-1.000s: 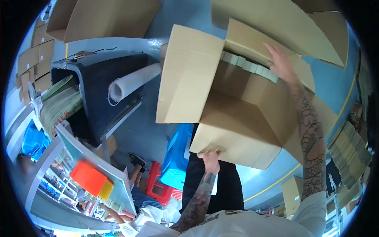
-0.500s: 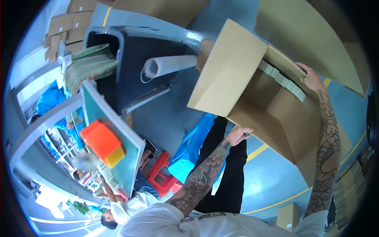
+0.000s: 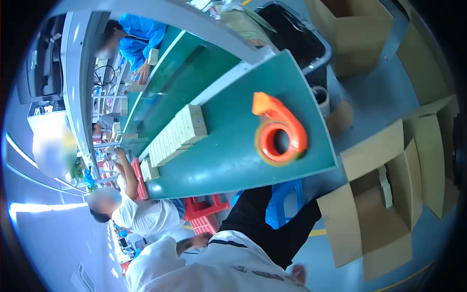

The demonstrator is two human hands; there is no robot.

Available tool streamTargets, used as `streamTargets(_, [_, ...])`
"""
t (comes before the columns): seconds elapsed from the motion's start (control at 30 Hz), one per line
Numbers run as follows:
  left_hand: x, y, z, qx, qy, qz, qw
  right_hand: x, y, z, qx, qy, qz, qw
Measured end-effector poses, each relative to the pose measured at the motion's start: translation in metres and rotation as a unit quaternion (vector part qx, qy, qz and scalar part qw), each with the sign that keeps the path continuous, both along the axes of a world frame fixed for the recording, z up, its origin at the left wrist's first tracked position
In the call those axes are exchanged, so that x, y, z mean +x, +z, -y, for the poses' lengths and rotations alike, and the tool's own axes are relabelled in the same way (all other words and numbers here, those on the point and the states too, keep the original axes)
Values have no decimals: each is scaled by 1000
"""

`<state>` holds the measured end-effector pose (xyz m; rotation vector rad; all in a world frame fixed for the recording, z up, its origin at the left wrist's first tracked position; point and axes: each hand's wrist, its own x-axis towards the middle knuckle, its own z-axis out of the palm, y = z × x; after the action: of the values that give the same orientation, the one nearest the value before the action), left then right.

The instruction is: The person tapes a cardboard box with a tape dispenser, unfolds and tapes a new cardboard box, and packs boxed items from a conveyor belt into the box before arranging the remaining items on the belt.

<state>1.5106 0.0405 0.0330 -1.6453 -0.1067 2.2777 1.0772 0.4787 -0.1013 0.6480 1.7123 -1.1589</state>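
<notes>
My left hand [image 3: 198, 240] hangs at my waist, left of my black trousers, slightly blurred and touching nothing I can make out. Only a blurred bit of my right hand [image 3: 298, 273] shows by my shirt's hem; its fingers are hidden. An open cardboard box [image 3: 338, 226] stands on the floor at the right, flaps spread, with a short row of small white boxes [image 3: 386, 187] along one inner wall. On the green bench [image 3: 228, 163] before me lies an orange tape dispenser [image 3: 297, 129]. A row of small pale boxes [image 3: 177, 134] stands farther left on the bench.
Red stools [image 3: 206, 208] and a blue stool [image 3: 279, 202] are under the bench edge. A person in a white shirt [image 3: 146, 214] sits at the left; another in blue [image 3: 143, 29] works across the bench. More cardboard boxes [image 3: 362, 44] and a black bin [image 3: 296, 36] stand behind.
Both hands have let go of the cardboard box and drawn back to my body. The box now stands on the floor at the right, and my view has swung left onto the bench.
</notes>
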Motion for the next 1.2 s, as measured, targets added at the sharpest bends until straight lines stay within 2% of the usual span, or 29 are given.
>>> streamTargets(0.03, [-52,36,11,-104,-152,48,982,-10,1,19,12,-5,11,1000])
streamTargets(0.07, [-167,101,19,-177,-314,110,926,-25,2,41,26,-6,19,999])
streamTargets(0.1, [-169,104,36,-185,-341,37,921,-38,0,60,35,-9,11,999])
streamTargets(0.13, [-158,99,47,-183,-332,32,925,-51,-2,76,42,-5,-3,999])
streamTargets(0.2, [-139,79,70,-160,-522,9,838,-77,-10,109,52,-2,-39,998])
streamTargets(0.27, [-101,70,74,-147,-590,0,794,-106,-11,133,63,16,-77,995])
streamTargets(0.3, [-70,68,74,-101,-442,15,891,-121,-10,145,67,26,-95,993])
streamTargets(0.33, [-40,58,73,-54,-283,25,957,-140,-8,156,70,38,-120,990])
streamTargets(0.37, [-27,46,75,-7,-119,31,992,-157,-8,168,73,47,-141,986])
streamTargets(0.4, [-44,48,79,-13,-107,22,994,-176,-7,176,76,54,-165,982])
streamTargets(0.43, [-66,59,80,-80,-306,-50,947,-194,-6,184,82,65,-188,976])
streamTargets(0.47, [-94,73,82,-146,-490,-116,852,-214,-3,192,84,77,-215,970])
streamTargets(0.5, [-109,74,83,-207,-649,-172,711,-234,-2,200,90,92,-240,962])
streamTargets(0.53, [-109,66,77,-210,-640,-172,719,-252,1,209,95,104,-263,954])
streamTargets(0.67, [-101,21,72,-211,-505,-227,806,-321,21,249,105,152,-361,914])
streamTargets(0.87, [7,-60,42,-185,-400,-291,849,-354,51,309,95,202,-474,852])
streamTargets(0.97, [52,-82,23,-255,-344,-321,845,-306,64,326,75,232,-493,835])
streamTargets(1.0, [60,-88,13,-314,-297,-344,834,-282,67,329,71,247,-487,835])
streamTargets(1.07, [46,-103,17,-372,-241,-378,813,-229,71,333,55,264,-473,839])
streamTargets(1.1, [23,-87,18,-245,-196,-293,903,-198,75,328,54,271,-458,845])
streamTargets(1.13, [9,-84,20,-116,-148,-199,962,-169,78,327,49,277,-440,853])
streamTargets(1.2, [15,-94,16,-126,-127,-235,956,-108,87,316,47,273,-395,876])
